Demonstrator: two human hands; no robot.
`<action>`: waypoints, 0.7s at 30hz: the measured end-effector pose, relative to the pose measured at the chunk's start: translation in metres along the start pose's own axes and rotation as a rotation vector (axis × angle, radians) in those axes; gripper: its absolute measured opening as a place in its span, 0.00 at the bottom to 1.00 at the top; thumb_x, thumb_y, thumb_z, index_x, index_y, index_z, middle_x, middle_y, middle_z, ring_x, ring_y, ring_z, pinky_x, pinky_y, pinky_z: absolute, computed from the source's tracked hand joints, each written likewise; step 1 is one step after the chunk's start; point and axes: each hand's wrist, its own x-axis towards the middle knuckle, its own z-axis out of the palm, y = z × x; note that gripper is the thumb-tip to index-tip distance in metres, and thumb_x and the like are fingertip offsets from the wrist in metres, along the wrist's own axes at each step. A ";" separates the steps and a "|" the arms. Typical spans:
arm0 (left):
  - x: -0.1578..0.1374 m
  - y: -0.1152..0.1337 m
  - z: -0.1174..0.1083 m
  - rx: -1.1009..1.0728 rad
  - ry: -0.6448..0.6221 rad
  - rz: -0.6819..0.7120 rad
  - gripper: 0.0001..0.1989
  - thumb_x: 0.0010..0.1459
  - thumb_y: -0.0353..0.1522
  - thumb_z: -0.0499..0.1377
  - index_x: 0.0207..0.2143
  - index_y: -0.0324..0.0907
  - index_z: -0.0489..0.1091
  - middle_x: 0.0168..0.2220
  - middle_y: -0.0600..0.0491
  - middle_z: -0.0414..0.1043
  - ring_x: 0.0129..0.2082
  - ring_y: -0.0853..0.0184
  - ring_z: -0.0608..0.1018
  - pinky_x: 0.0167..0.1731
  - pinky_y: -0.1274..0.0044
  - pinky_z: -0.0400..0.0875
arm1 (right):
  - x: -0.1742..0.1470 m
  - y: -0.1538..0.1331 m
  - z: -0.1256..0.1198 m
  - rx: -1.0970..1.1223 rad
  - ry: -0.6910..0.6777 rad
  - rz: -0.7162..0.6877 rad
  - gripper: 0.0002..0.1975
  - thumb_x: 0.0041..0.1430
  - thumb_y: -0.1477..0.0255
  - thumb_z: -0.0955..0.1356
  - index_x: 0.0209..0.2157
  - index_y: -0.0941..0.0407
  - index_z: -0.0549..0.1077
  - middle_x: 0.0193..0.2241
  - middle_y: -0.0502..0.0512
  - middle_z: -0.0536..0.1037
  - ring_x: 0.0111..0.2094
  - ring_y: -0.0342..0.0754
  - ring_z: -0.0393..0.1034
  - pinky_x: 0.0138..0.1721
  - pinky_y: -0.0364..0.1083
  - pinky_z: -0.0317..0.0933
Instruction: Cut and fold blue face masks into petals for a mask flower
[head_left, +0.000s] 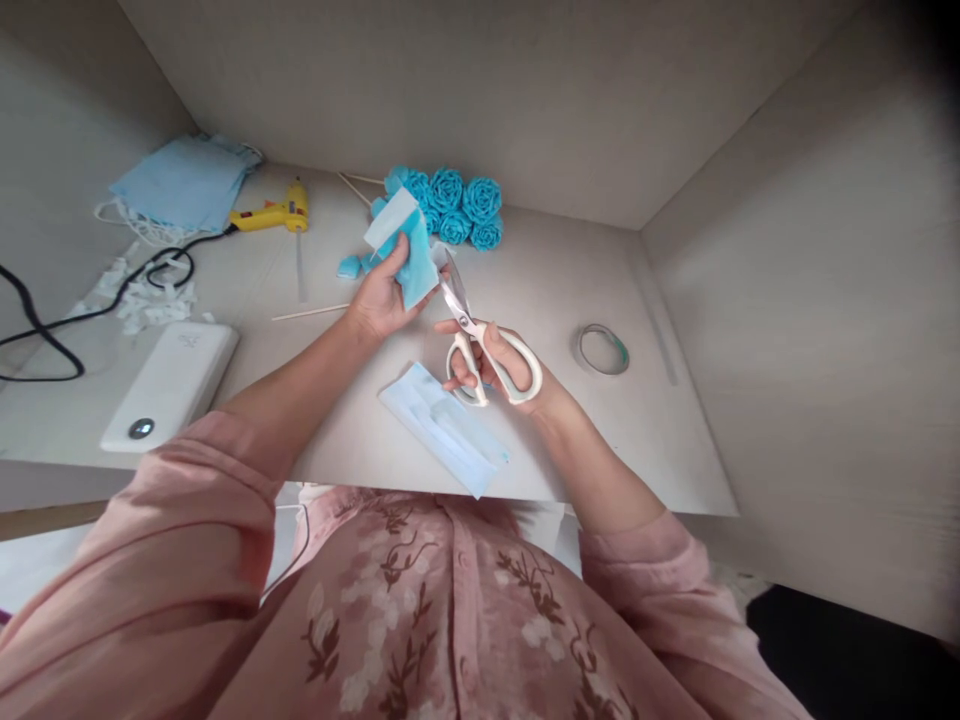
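My left hand (384,293) grips a piece of blue and white face mask fabric (411,262), thumb on top. In my right hand (504,368) is a pair of scissors (459,300) with white handles, my fingers through the loops. The blades point up and away from me and meet the right edge of the fabric, beside a small pale scrap. On the desk below my hands lies a flat, pale blue mask piece (442,425). Just beyond the fabric sits a cluster of blue rosettes (465,205), partly hidden by it.
At the left are a stack of blue masks (180,180), a yellow glue gun (274,212) with a black cord, white scraps (154,298) and a white power bank (171,385). A roll of tape (602,349) lies right. Panels enclose the desk (645,430).
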 end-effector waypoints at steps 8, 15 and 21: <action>0.000 -0.002 -0.002 0.066 0.039 0.018 0.16 0.70 0.41 0.51 0.45 0.43 0.75 0.34 0.52 0.80 0.45 0.63 0.83 0.46 0.73 0.77 | 0.000 0.000 0.000 -0.017 -0.019 -0.003 0.33 0.59 0.45 0.67 0.53 0.59 0.73 0.22 0.45 0.71 0.22 0.39 0.64 0.36 0.47 0.74; 0.000 -0.006 -0.002 0.150 -0.017 0.068 0.14 0.66 0.43 0.57 0.41 0.44 0.76 0.36 0.51 0.81 0.50 0.58 0.81 0.50 0.68 0.77 | 0.000 0.000 0.000 0.011 0.017 -0.010 0.34 0.57 0.44 0.67 0.51 0.58 0.75 0.22 0.46 0.72 0.23 0.40 0.63 0.38 0.49 0.76; -0.001 -0.010 -0.004 0.185 -0.041 0.054 0.12 0.66 0.40 0.58 0.37 0.41 0.75 0.35 0.51 0.80 0.45 0.60 0.82 0.49 0.69 0.76 | 0.001 0.000 0.000 0.029 0.028 -0.007 0.34 0.56 0.44 0.68 0.51 0.58 0.74 0.22 0.46 0.72 0.23 0.40 0.63 0.38 0.50 0.76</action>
